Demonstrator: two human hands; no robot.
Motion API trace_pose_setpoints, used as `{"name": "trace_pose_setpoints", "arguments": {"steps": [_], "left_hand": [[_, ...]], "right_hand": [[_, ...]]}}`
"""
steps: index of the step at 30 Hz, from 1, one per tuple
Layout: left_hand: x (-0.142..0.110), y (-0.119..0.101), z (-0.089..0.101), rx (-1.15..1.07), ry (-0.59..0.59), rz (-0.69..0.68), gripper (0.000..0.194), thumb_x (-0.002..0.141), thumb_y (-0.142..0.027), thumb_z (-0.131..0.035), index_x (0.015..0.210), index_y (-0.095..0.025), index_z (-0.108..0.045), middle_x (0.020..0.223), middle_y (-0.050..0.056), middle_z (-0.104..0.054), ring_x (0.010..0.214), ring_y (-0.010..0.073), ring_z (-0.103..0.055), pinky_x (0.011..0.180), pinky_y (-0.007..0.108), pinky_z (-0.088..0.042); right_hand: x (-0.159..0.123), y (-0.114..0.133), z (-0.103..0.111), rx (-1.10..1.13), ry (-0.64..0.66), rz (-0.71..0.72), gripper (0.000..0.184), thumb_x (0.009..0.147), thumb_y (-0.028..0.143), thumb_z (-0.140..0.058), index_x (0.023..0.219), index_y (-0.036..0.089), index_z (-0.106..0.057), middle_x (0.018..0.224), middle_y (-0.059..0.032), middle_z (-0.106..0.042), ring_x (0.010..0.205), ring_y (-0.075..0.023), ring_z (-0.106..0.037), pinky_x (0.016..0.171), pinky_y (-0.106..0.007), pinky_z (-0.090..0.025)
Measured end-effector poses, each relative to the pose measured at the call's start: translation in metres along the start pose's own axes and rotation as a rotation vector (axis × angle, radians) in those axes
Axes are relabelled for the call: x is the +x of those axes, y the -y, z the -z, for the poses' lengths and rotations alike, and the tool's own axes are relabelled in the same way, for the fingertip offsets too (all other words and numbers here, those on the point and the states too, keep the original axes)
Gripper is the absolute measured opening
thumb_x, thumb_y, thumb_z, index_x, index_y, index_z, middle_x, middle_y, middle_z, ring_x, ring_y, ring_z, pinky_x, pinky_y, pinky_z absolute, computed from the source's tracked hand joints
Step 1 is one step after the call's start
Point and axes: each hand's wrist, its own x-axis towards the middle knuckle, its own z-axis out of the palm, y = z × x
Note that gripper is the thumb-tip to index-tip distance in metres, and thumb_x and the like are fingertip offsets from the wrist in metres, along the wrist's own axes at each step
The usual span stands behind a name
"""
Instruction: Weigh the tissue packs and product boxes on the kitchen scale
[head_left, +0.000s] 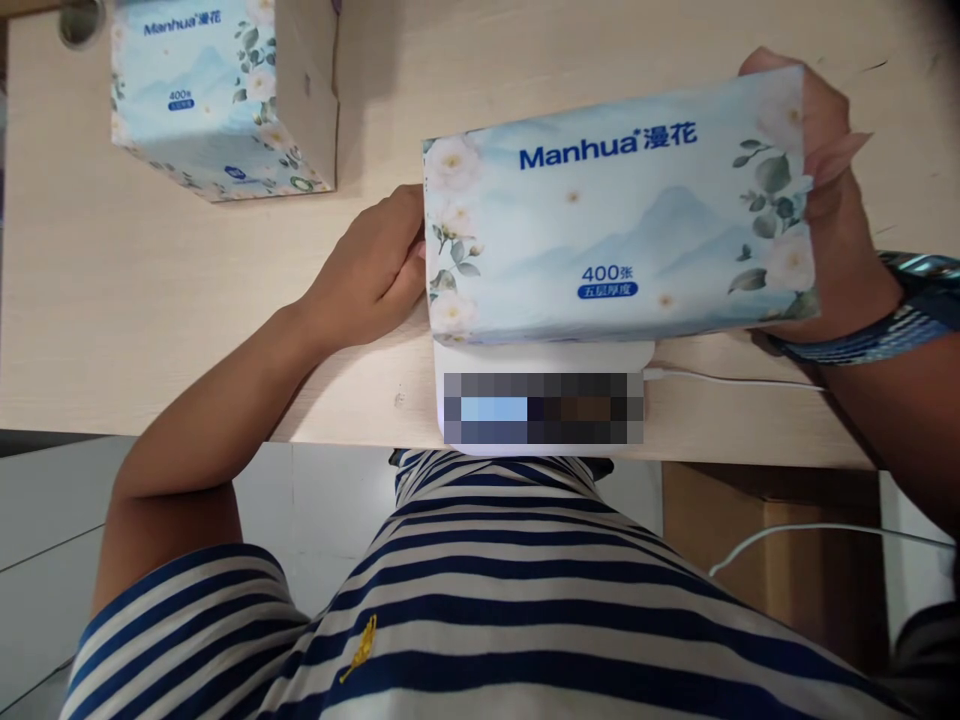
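Observation:
A pale blue tissue pack [622, 220] with white flowers, grey-green leaves and "Manhua" lettering is held between my two hands, its printed face toward me. My left hand [386, 260] is closed against the pack's left end, with most of its fingers hidden behind it. On the right end my right hand [832, 150] grips the pack, the fingers partly out of sight behind the corner. Just below the pack, a white device [540, 357] with a blurred-out display sits at the table's front edge. Whether the pack touches it I cannot tell.
A stack with the same flower print [195, 75] stands at the back left of the wooden table [187, 310]. A white cable [720, 378] runs right from the device. Below the table's right side is a cardboard box [720, 510]. A round hole [79, 22] is at the far left.

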Motion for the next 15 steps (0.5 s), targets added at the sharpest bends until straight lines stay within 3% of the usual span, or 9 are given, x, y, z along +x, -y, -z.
{"name": "trace_pose_setpoints", "arguments": {"steps": [4,9,12,15], "left_hand": [[-0.004,0.003,0.0,0.034,0.002,-0.021,0.063,0.108,-0.065,-0.035,0.167,-0.042,-0.039,0.164,0.002,-0.059,0.149,0.0286,-0.062,0.13,0.061,-0.054],[-0.006,0.006,0.0,0.06,0.015,0.002,0.06,0.11,-0.06,-0.036,0.161,-0.033,-0.048,0.152,0.009,-0.065,0.144,0.0299,-0.065,0.126,0.065,-0.056],[-0.003,0.002,-0.001,0.039,0.002,0.049,0.055,0.11,-0.059,-0.037,0.155,-0.034,-0.054,0.147,0.008,-0.067,0.141,0.0293,-0.066,0.125,0.064,-0.057],[-0.003,0.0,-0.002,0.038,-0.019,0.051,0.055,0.109,-0.061,-0.036,0.152,-0.033,-0.057,0.145,0.008,-0.069,0.141,0.0308,-0.067,0.126,0.067,-0.054]], "right_hand": [[-0.005,0.005,-0.001,-0.011,0.073,-0.005,0.102,0.077,0.105,-0.054,0.155,0.04,-0.054,0.145,-0.0019,-0.065,0.152,-0.0371,-0.056,0.12,-0.059,-0.063],[-0.007,0.01,-0.004,-0.047,0.083,-0.006,0.101,0.079,0.106,-0.047,0.156,0.042,-0.052,0.151,-0.0017,-0.061,0.154,-0.0379,-0.054,0.117,-0.059,-0.064],[-0.005,0.019,-0.008,-0.065,0.103,0.082,0.09,0.082,0.102,-0.049,0.152,0.046,-0.058,0.159,0.0049,-0.054,0.163,-0.0356,-0.043,0.117,-0.053,-0.066],[-0.002,0.029,-0.013,-0.106,0.148,0.191,0.073,0.093,0.095,-0.042,0.152,0.054,-0.057,0.155,0.0111,-0.058,0.166,-0.0293,-0.039,0.124,-0.046,-0.062]]}}
